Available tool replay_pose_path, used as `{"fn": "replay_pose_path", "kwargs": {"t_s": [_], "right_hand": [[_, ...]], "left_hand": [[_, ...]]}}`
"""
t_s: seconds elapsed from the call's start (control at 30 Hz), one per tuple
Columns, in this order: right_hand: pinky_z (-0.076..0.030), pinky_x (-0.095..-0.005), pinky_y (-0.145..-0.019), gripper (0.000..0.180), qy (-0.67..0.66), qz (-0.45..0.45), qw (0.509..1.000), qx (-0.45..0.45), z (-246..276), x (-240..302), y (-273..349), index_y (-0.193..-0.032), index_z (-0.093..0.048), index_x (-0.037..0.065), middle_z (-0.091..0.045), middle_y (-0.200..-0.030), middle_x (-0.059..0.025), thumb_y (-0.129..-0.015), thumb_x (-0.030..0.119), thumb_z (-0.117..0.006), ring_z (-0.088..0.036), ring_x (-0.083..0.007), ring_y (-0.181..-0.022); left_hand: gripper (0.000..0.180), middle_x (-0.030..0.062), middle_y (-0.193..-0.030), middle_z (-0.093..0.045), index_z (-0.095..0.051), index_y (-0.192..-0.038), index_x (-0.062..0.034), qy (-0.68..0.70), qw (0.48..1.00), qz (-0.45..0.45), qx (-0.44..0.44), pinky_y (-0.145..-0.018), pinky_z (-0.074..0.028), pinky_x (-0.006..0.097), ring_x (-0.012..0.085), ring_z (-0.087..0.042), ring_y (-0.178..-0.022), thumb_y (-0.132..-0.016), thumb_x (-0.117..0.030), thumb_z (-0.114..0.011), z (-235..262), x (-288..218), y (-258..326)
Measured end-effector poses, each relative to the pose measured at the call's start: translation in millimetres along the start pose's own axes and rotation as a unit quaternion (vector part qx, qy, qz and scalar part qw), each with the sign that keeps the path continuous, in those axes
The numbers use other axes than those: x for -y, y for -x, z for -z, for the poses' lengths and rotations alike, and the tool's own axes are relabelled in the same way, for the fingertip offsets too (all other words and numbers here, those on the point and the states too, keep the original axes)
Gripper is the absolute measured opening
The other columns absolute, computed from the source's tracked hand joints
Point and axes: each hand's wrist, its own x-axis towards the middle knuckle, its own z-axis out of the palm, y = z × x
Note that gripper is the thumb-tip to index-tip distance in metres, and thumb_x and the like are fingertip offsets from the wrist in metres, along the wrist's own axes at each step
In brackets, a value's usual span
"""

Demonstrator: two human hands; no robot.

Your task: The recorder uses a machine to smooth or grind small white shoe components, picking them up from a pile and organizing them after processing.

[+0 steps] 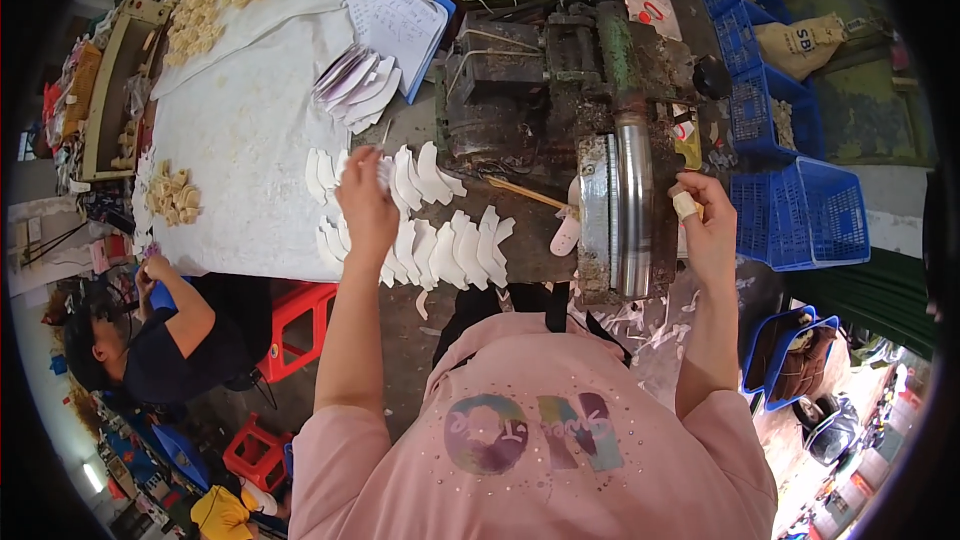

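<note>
1. Now my left grip (367, 202) is at white curved pieces (465, 248) rowed on the bench (535, 255); holding one? Can't tell.
2. Light touch keeps rows neat.
3. Right grip (712, 227), hold unclear: best kept off the roller (632, 210).

I see many white, flat, curved pieces (465, 250), lying overlapped in two rows: one runs beneath the left hand (366, 198), another beneath its wrist.

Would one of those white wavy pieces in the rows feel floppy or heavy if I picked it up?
The white pieces look thin, so one would probably feel light and might bend a little. They seem to overlap, so pushing one could shift its neighbours.
</note>
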Motion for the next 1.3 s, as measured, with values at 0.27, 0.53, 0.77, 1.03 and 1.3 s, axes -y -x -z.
{"fn": "replay_pose_path", "kwargs": {"t_s": [0.27,0.53,0.77,1.03,1.3], "right_hand": [[-0.045,-0.0259,-0.08,0.022,-0.004,0.023,0.999,-0.034,7,2,5,-0.106,-0.059,0.0,-0.063,-0.094,-0.0057,-0.084,0.001,-0.057,-0.058,-0.012,-0.086],[-0.046,-0.0255,-0.076,0.019,-0.035,0.092,0.995,-0.007,-10,45,20,-0.101,-0.06,0.002,-0.063,-0.09,-0.0076,-0.083,-0.002,-0.057,-0.059,-0.0143,-0.082],[-0.035,-0.0419,-0.087,0.022,0.002,0.267,0.963,0.031,-84,76,42,-0.097,-0.063,0.007,-0.051,-0.11,-0.0096,-0.075,0.008,-0.067,-0.042,-0.0308,-0.102],[-0.035,-0.0416,-0.083,0.025,0.048,0.319,0.944,-0.066,-80,67,46,-0.097,-0.062,0.007,-0.052,-0.11,-0.0091,-0.072,0.005,-0.067,-0.045,-0.0304,-0.099],[-0.035,-0.0416,-0.084,0.027,0.047,0.32,0.944,-0.063,-77,66,48,-0.099,-0.062,0.005,-0.052,-0.111,-0.0096,-0.072,0.004,-0.064,-0.045,-0.0309,-0.099]], "left_hand": [[0.047,0.0143,-0.117,-0.051,-0.058,-0.11,-0.0067,-0.139,0.938,-0.093,0.304,-0.082,-0.042,0.044,0.0311,-0.051,-0.106,-0.064,0.006,-0.058,-54,21,32],[0.045,0.0113,-0.107,-0.056,-0.057,-0.115,-0.0054,0.387,0.876,0.086,0.275,-0.083,-0.044,0.033,0.0222,-0.056,-0.097,-0.071,0.005,-0.06,30,-62,-14],[0.047,0.0085,-0.119,-0.051,-0.05,-0.123,0.0029,0.722,0.654,0.04,0.221,-0.092,-0.041,0.028,0.0171,-0.052,-0.106,-0.079,-0.008,-0.066,38,-162,12],[0.054,0.0099,-0.117,-0.051,-0.038,-0.134,0.0011,0.71,0.684,0.053,0.155,-0.09,-0.042,0.027,0.0144,-0.052,-0.105,-0.088,-0.017,-0.062,33,-190,31],[0.054,0.0094,-0.115,-0.052,-0.033,-0.135,0.0008,0.644,0.756,0.05,0.106,-0.091,-0.043,0.028,0.0156,-0.052,-0.105,-0.089,-0.009,-0.06,29,-198,33]]}}
